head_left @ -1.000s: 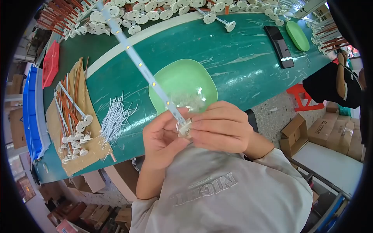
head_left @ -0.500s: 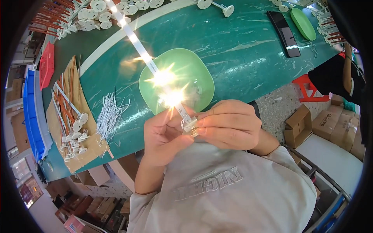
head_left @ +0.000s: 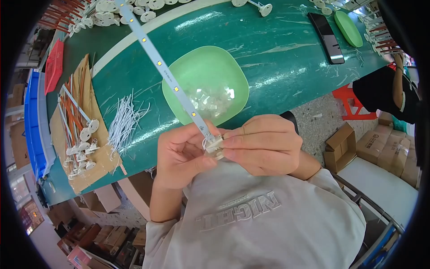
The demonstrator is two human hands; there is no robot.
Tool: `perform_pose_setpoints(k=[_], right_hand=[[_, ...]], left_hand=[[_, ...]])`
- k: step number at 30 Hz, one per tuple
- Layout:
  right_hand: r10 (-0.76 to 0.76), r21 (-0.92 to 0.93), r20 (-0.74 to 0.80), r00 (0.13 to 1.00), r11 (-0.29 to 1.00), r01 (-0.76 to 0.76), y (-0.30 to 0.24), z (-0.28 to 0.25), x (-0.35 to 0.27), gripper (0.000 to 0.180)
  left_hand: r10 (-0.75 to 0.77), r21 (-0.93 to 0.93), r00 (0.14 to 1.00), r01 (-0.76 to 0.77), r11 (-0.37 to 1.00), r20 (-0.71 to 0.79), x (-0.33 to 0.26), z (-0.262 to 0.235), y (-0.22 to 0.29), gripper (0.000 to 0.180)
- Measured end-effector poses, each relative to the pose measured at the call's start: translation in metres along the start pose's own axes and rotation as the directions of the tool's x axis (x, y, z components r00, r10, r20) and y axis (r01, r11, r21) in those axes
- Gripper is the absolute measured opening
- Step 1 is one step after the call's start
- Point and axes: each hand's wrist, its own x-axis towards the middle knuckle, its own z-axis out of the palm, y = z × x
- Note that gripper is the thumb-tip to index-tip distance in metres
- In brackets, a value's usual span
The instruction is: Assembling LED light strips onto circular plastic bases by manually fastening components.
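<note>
In front of my shirt, my left hand (head_left: pixel 177 154) is closed around the lower end of a narrow LED strip (head_left: pixel 168 77). The strip slants up and to the left, and its small yellow LEDs are unlit. My right hand (head_left: pixel 264 145) pinches a small white end piece (head_left: pixel 215 144) at the strip's bottom, with a thin white wire looped beside it. The fingers of both hands partly cover this joint. Just beyond them, a light green bowl (head_left: pixel 239 76) holds small clear pieces. To the left lies a bundle of white wires (head_left: pixel 124 123).
Several strips with round white bases (head_left: pixel 83 154) lie on cardboard (head_left: pixel 96 103) at left, near a red basket (head_left: pixel 54 67) and blue tray (head_left: pixel 35 125). A phone (head_left: pixel 326 38) and green dish (head_left: pixel 348 29) sit far right. Another person's arm (head_left: pixel 397 83) shows beyond a red stool (head_left: pixel 349 103).
The LEDs shone brightly half a second ago and are dark now. My left hand has shifted slightly left; both hands keep their hold.
</note>
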Motion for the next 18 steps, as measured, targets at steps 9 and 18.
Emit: perform_pose_setpoints(k=[9, 18], right_hand=[[0.037, 0.018, 0.036, 0.999, 0.999, -0.037, -0.004, -0.003, -0.005, 0.018], [0.304, -0.040, 0.182, 0.935, 0.952, -0.302, 0.002, -0.024, 0.018, 0.022]], left_hand=[[0.099, 0.092, 0.992, -0.106, 0.990, 0.073, -0.001, 0.003, 0.004, 0.045], [0.438, 0.946, 0.896, -0.202, 0.255, 0.073, 0.004, 0.012, 0.013, 0.043]])
